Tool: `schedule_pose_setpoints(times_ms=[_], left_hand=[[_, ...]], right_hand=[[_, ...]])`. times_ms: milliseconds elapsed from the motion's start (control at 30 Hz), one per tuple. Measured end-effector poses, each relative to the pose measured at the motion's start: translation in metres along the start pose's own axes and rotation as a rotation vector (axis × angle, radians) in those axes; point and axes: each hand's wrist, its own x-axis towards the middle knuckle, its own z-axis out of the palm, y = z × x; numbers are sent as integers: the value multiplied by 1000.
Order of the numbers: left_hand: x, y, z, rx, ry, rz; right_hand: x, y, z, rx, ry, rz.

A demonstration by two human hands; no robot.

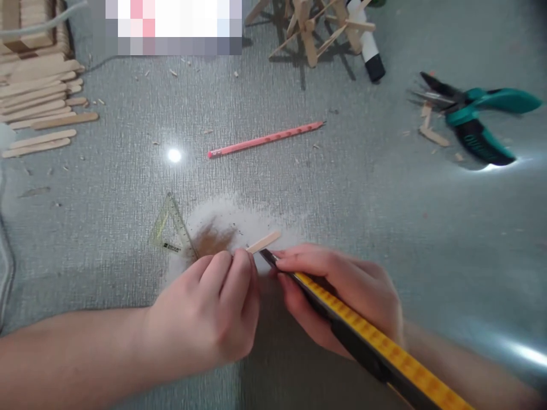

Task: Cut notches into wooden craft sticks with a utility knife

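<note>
My left hand [213, 307] is closed around one end of a wooden craft stick [265, 241], whose free end sticks out to the upper right. My right hand [342, 290] grips a yellow and black utility knife [376, 336] near its front. The knife's dark blade [268, 258] lies against or very close to the stick, just beyond my left fingers; I cannot tell whether it touches. Under and behind my hands is a patch of white powder [226, 210] with a brown smear. A clear set square [166, 230] lies left of the powder, partly behind my left hand.
A pink pencil [265, 140] lies across the middle of the table. Teal-handled pliers [474, 114] rest at the right beside broken stick pieces [431, 132]. Craft sticks [38, 97] are piled at the left. A wooden stick structure [310, 28] and a glue stick [371, 54] are at the back.
</note>
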Motion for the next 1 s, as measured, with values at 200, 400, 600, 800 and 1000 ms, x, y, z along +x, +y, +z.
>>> schedule_pose_setpoints(times_ms=[200, 400, 600, 800, 1000], left_hand=[[1, 3, 2, -5, -7, -34], [3, 4, 6, -23, 3, -94], [3, 3, 4, 8, 0, -97], [4, 3, 6, -44, 10, -123], [5, 1, 3, -81, -87, -127]], right_hand=[[2, 3, 5, 33, -4, 6], [1, 2, 7, 28, 8, -10], [2, 1, 7, 16, -13, -5], [3, -1, 7, 41, -35, 5], [9, -12, 8, 24, -81, 79]])
